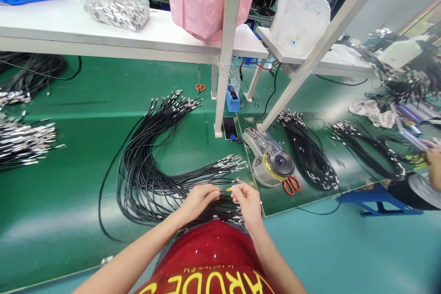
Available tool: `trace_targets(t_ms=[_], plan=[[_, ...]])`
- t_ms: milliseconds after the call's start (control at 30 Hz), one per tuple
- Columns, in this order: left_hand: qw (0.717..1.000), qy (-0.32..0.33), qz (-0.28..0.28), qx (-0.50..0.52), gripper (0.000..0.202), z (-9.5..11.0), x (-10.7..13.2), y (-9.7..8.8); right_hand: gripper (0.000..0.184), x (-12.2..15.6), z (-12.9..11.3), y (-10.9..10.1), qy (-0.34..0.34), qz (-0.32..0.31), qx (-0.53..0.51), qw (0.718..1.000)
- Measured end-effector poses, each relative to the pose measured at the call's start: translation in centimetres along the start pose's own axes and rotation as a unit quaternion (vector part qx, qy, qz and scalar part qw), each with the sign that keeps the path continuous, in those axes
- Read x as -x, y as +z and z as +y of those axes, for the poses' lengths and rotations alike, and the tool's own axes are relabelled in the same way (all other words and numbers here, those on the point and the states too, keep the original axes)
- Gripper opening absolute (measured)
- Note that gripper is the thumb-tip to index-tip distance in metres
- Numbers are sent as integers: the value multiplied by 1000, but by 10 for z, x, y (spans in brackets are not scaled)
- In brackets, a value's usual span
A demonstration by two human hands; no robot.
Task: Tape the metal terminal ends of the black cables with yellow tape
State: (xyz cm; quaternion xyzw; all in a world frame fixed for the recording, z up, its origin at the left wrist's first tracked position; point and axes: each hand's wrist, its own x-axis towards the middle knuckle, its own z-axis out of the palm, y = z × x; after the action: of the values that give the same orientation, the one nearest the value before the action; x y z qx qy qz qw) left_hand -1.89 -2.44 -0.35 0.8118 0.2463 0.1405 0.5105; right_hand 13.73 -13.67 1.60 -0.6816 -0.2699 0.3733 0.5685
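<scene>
My left hand [201, 200] pinches a thin black cable close to its end. Opposite it, my right hand [248, 201] has thumb and fingers closed at the same cable's end, where a small yellow piece [229, 189] shows between the two hands. Whether that piece is tape or a sleeve is too small to tell. Under and beyond both hands lies a large curved bundle of black cables [138, 161] with silvery connector ends. To the right of my right hand stands a round grey tape dispenser [263, 167] with yellow around its wheel.
Red-handled scissors [292, 185] lie beside the dispenser, and orange-handled scissors [200, 87] lie farther back. A phone [230, 128] rests by a white shelf post [223, 64]. More cable bundles [306, 151] lie to the right. A co-worker's hand [434, 161] is at the far right.
</scene>
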Motion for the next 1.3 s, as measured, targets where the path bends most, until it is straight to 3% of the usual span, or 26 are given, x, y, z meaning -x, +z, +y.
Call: trace_targets(t_ms=[233, 433, 600, 800, 1000, 1133, 1300], plan=[[970, -71, -109, 204, 36, 4, -10, -12, 26, 4, -2, -4, -30, -21, 63, 997], [984, -65, -104, 127, 35, -2, -7, -18, 27, 5, -3, -4, -33, -14, 71, 997], [971, -47, -126, 197, 34, 6, -8, -11, 27, 6, -7, -6, -40, -27, 106, 993], [985, -41, -121, 113, 40, 10, -12, -17, 26, 8, -4, -6, -41, -23, 109, 993], [990, -13, -86, 109, 46, 22, -13, -1, 24, 11, -11, -8, -54, -29, 111, 992], [994, -32, -58, 90, 45, 22, -11, 4, 24, 11, -10, -7, -41, -43, 105, 993], [990, -44, -83, 108, 46, 19, -8, 12, 27, 13, 9, -11, -20, -64, 91, 994]])
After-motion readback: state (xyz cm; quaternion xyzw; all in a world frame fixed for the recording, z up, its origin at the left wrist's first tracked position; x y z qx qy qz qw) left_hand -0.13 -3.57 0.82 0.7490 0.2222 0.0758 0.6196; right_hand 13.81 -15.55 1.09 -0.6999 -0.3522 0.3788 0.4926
